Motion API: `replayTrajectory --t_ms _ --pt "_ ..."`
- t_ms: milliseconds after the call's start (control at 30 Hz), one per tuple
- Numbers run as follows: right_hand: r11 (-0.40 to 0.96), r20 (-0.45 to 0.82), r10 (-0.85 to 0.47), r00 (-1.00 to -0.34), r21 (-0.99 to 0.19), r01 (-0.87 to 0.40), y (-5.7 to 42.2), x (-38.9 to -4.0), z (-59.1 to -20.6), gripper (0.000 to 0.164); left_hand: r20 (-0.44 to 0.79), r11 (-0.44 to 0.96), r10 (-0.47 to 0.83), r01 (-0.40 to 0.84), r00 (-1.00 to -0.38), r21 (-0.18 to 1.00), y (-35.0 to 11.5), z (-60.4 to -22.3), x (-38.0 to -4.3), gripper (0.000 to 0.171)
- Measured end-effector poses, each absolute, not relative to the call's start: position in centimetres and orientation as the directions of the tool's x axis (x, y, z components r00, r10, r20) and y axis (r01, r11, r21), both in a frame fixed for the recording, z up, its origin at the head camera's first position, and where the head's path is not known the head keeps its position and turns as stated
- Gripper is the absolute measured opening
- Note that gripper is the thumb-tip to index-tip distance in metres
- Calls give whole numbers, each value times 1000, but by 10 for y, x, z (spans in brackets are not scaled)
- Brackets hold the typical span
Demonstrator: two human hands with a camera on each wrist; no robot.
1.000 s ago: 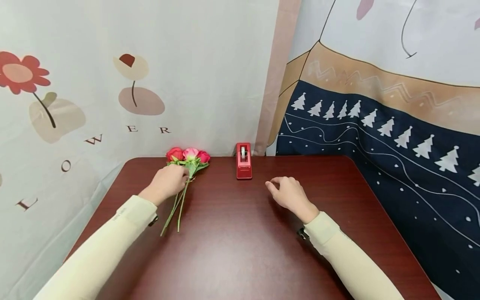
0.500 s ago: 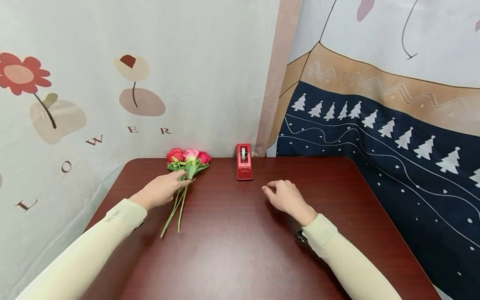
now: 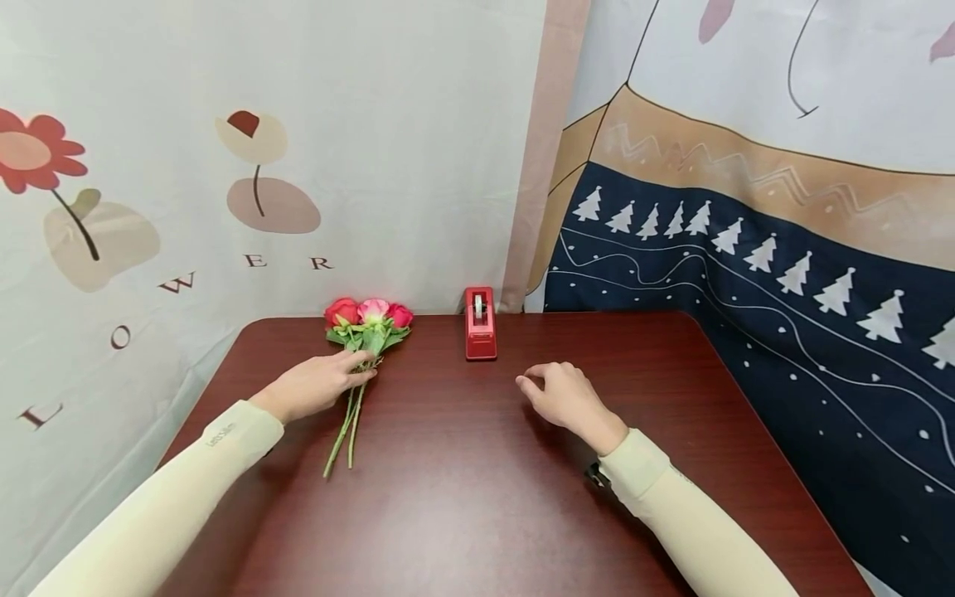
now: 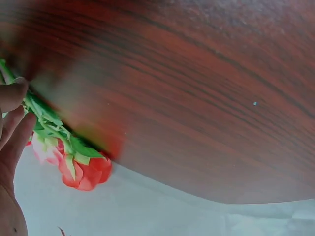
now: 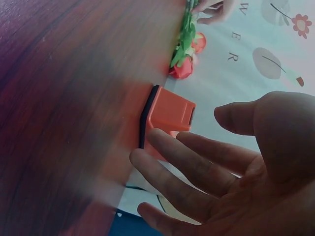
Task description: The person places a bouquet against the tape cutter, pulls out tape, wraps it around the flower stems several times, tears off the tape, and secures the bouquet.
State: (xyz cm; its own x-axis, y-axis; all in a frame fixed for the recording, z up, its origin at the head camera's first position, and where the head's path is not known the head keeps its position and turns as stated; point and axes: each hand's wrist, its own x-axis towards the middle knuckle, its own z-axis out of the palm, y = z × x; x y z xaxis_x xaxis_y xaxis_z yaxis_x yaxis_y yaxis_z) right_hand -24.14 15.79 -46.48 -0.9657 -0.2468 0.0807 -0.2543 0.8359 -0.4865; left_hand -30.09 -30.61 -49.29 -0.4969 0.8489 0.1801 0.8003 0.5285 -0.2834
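Observation:
Three roses, red and pink with green stems, make up a bunch (image 3: 373,319) that lies at the far left of the table (image 3: 462,464). My left hand (image 3: 317,383) reaches over the stems just below the leaves. Thumb and fingers pinch the stems there; in the left wrist view the stems pass between the thumb (image 4: 14,93) and the fingers. A red tape dispenser (image 3: 481,336) stands at the table's back edge, right of the flowers. To the right of the dispenser my right hand (image 3: 570,400) hovers, holding nothing, its fingers loosely bent and apart from the dispenser (image 5: 167,115).
Behind the table hangs a pale curtain (image 3: 418,166) printed with flowers and letters. A dark blue cloth (image 3: 746,315) with white trees hangs along the right side.
My left hand has loosened, shifted slightly down the stems and closed on them again; the stem ends lie a little closer together. The right hand has drifted slightly left.

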Motion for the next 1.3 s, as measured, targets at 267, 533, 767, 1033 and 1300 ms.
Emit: replayTrajectory --t_ms 267,533,767,1033,1300 --pt "826 37 -257 -966 -511 -239 156 -241 -464 38 151 483 876 824 -459 -297 -299 -491 -302 52" --pt "823 15 -266 -964 -517 -235 152 -240 -465 37 167 451 892 848 -420 -276 -300 -490 -308 34" --pt "822 12 -271 -963 -517 -238 149 -241 -465 38 180 423 905 853 -385 -305 -297 -493 -315 26" --pt "826 14 -278 -960 -507 -247 146 -241 -464 37 190 352 934 877 -303 -328 -286 -494 -320 17" --pt "827 15 -280 -960 -504 -249 145 -240 -463 36 181 354 933 885 -311 -302 -271 -492 -322 18"
